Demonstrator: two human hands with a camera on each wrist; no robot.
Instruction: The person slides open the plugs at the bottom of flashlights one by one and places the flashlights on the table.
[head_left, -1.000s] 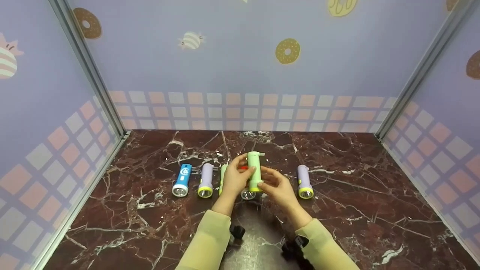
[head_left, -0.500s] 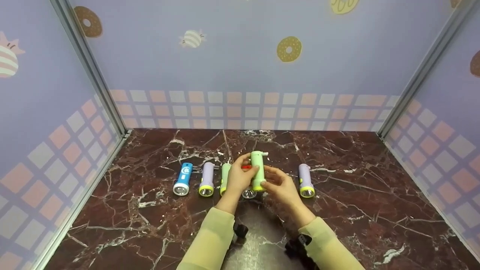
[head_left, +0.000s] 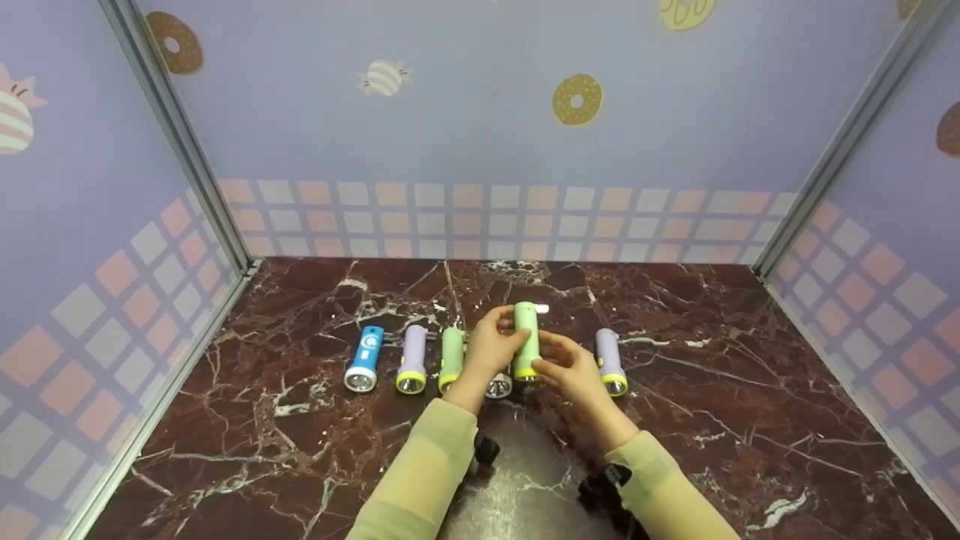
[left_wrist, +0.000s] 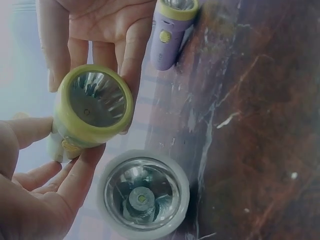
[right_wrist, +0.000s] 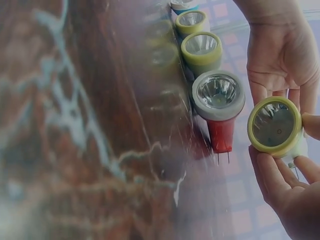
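A light green flashlight [head_left: 526,341] with a yellow head ring is held above the table, its lens toward the person. The left hand [head_left: 495,352] grips its body from the left, thumb along the top. My right hand [head_left: 576,375] pinches it near the head from the right. In the right wrist view, thin metal pins [right_wrist: 295,171] show beside the held flashlight. Just left of it lies a red flashlight [right_wrist: 221,135] with a grey head, also with two pins; in the head view the hands mostly hide it.
Left of the hands, a blue flashlight [head_left: 366,358], a purple flashlight [head_left: 413,352] and another green flashlight [head_left: 451,352] lie in a row. A second purple flashlight [head_left: 608,354] lies to the right. Patterned panels [head_left: 480,135] enclose the dark marbled table [head_left: 300,465].
Both hands have shifted a little to the right with the held green flashlight. The green flashlight lying on the table has come more into view behind the left hand.
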